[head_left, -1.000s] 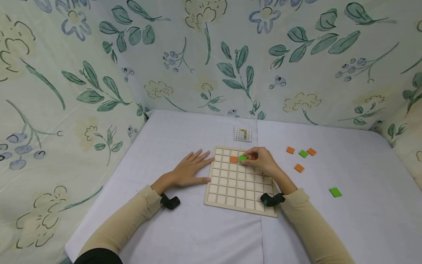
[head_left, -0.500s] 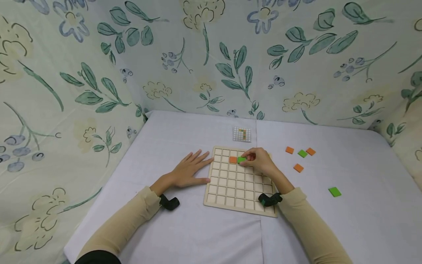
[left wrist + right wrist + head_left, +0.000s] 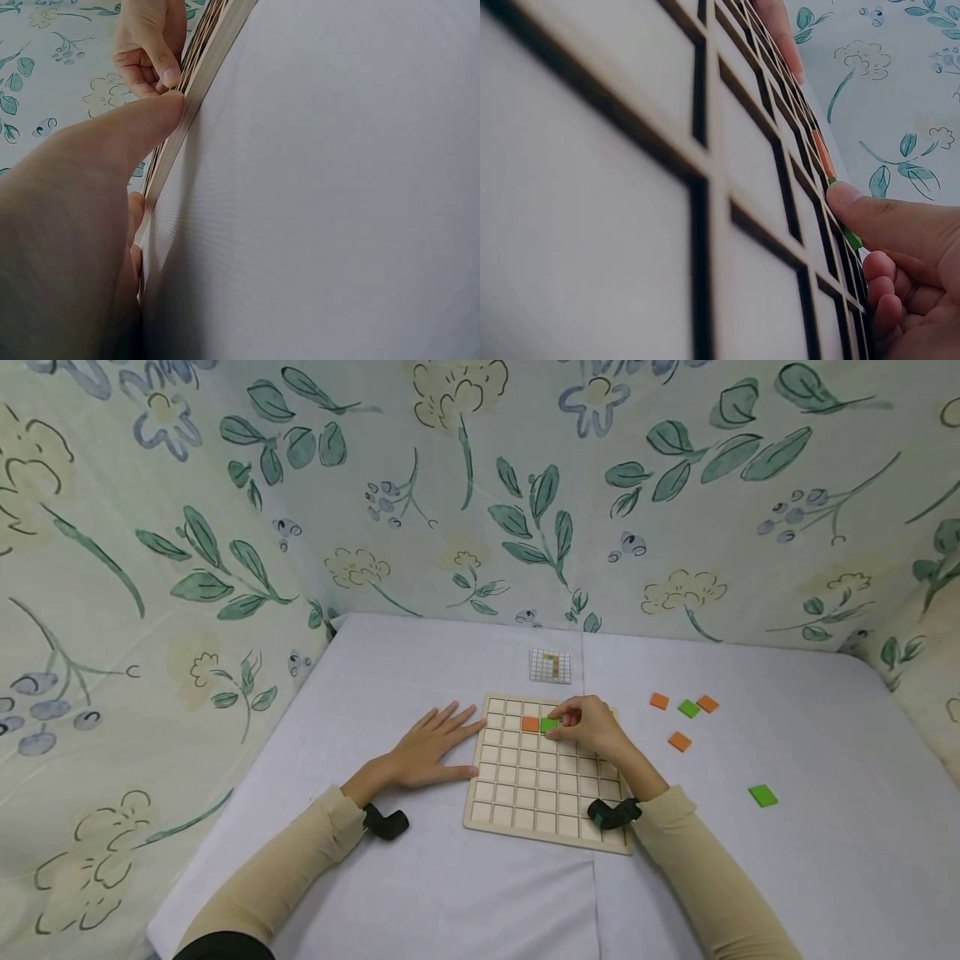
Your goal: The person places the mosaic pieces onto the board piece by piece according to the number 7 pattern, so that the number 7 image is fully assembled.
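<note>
A pale wooden grid board (image 3: 517, 814) lies on the white cloth in the head view. One orange square tile (image 3: 530, 724) sits in a cell of its second row from the far side. Just right of it is a green square tile (image 3: 549, 725), pinched between the thumb and fingers of my right hand (image 3: 592, 724). The right wrist view shows my thumb on this green tile (image 3: 853, 238) at board level. My left hand (image 3: 435, 747) is spread flat on the cloth, its thumb and fingertips at the board's left edge.
Right of the board lie loose orange tiles (image 3: 680, 741) and green tiles (image 3: 763, 795). Behind the board is a small printed grid card (image 3: 551, 666) with coloured squares. A floral curtain (image 3: 450, 485) hangs along the back and sides.
My right hand has moved slightly left and down, bringing the green tile into line beside the orange one. The left hand has stayed in place at the board's edge.
</note>
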### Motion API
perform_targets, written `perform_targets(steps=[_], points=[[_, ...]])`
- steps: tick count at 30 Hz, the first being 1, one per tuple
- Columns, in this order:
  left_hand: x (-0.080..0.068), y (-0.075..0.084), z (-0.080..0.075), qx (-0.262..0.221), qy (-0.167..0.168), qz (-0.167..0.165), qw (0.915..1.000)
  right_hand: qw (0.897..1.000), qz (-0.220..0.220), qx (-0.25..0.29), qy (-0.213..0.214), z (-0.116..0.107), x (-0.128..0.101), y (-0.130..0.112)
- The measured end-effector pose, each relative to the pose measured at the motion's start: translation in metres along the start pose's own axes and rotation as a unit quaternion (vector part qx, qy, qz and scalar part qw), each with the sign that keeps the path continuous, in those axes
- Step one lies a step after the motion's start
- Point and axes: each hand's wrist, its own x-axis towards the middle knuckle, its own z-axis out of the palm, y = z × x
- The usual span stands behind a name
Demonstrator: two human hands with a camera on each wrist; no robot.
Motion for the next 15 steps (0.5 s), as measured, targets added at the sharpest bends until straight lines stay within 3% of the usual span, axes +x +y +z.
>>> perform_targets(steps=[8, 15], points=[[0.0, -0.001, 0.0, 0.001, -0.005, -0.005, 1.0, 1.0, -0.003, 0.012, -0.005, -0.002, 0.001, 0.0], [0.0, 0.0, 0.0, 0.004, -0.008, -0.007, 0.9999, 0.999, -0.003, 0.054, -0.007, -0.011, -0.002, 0.006]])
